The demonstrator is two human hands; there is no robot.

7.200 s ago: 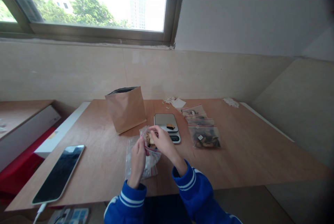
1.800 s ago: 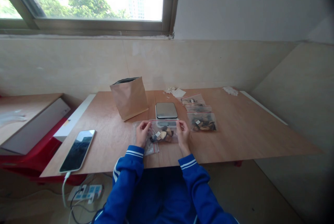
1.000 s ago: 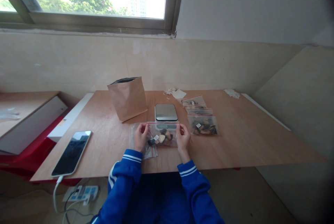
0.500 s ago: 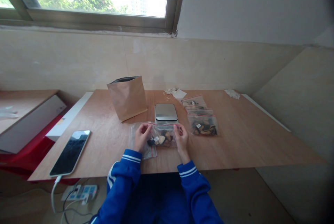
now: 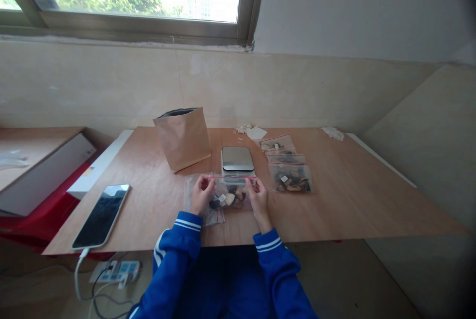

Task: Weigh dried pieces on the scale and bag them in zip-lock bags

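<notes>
Between my hands lies a clear zip bag with a red seal line, holding dark and pale dried pieces that look like mushrooms, and a small white label. My left hand pinches its top edge near the left corner. At the right end of the same edge, my right hand pinches with thumb and fingers. Other flat plastic bags lie partly under my left hand and this bag. Just behind it sits a small scale with a metal top.
A brown paper pouch stands open at the back left. Several filled zip bags overlap on the right. A phone with a charging cable lies at the left edge. White scraps lie near the wall.
My right hand has shifted slightly left along the bag's top edge. My left hand keeps its pinch in nearly the same place. The whole view has tilted very slightly.
</notes>
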